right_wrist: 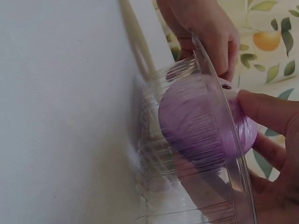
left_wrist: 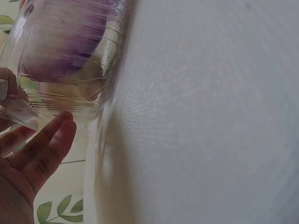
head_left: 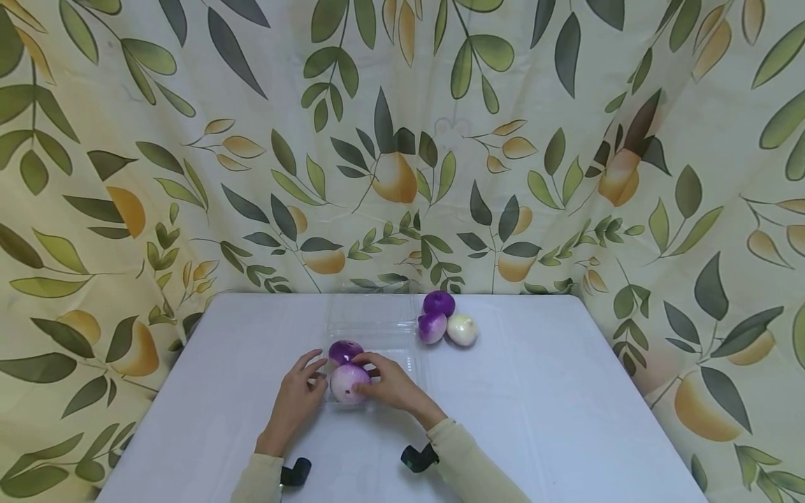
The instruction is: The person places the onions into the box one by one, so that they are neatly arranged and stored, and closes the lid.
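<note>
A clear plastic clamshell container lies on the table with its lid folded back. Two purple onions sit in its left part: a darker one behind and a paler one in front. My right hand holds the paler onion between thumb and fingers; the right wrist view shows this onion through the ribbed wall. My left hand is at the container's left side, and its extended fingers touch or nearly touch the outer wall in the left wrist view.
Right of the lid, a dark purple onion, a lighter purple onion and a white onion stand clustered on the white table. A leaf-and-fruit patterned curtain hangs behind the table and at both sides.
</note>
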The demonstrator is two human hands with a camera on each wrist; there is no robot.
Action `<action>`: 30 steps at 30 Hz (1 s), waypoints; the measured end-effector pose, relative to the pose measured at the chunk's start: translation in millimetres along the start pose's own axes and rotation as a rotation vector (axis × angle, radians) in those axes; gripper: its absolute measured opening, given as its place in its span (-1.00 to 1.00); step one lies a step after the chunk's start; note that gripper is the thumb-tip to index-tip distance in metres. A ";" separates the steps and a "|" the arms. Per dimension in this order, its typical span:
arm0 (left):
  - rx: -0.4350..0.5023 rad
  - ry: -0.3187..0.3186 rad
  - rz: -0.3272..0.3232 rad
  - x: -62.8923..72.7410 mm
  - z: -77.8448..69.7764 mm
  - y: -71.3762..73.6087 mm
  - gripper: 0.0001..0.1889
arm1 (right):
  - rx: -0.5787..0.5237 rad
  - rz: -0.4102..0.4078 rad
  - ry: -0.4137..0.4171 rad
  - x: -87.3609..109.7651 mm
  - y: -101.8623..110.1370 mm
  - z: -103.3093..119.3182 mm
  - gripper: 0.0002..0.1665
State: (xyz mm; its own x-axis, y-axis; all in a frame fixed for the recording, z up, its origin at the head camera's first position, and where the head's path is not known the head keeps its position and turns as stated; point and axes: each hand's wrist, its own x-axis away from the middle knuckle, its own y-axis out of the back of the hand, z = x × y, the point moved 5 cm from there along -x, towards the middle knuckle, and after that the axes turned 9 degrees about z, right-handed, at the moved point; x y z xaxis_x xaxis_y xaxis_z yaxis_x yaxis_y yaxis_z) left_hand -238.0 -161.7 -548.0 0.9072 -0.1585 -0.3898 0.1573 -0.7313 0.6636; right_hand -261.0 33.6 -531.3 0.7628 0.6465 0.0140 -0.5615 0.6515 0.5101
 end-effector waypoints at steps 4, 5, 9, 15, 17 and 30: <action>0.006 0.000 0.001 -0.7 -0.1 0.0 -0.64 | 0.011 0.009 -0.011 -0.5 -0.6 -1.0 -0.43; 0.006 -0.001 0.001 -0.8 -0.4 0.1 -0.64 | 0.009 0.014 -0.018 -0.7 -0.6 -1.4 -0.43; 0.013 -0.005 -0.008 -1.0 -1.4 1.0 -0.65 | 0.005 0.030 -0.018 -0.7 0.1 -2.9 -0.49; 0.006 0.007 -0.009 -0.4 -1.1 0.7 -0.65 | 0.004 0.036 -0.023 -1.5 -0.2 -5.7 -0.54; 0.007 0.011 -0.005 -0.1 -0.7 0.4 -0.65 | 0.005 0.039 -0.034 -2.0 -0.9 -6.4 -0.54; 0.017 0.011 -0.016 0.2 0.1 0.3 -0.65 | 0.015 0.035 -0.066 -2.4 -2.0 -6.4 -0.46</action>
State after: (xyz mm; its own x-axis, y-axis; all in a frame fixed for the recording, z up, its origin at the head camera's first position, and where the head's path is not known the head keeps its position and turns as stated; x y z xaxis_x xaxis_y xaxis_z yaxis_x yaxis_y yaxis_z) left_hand -237.9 -161.9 -548.0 0.9087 -0.1400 -0.3932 0.1650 -0.7447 0.6467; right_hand -263.8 33.3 -537.8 0.7627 0.6407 0.0880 -0.5833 0.6229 0.5213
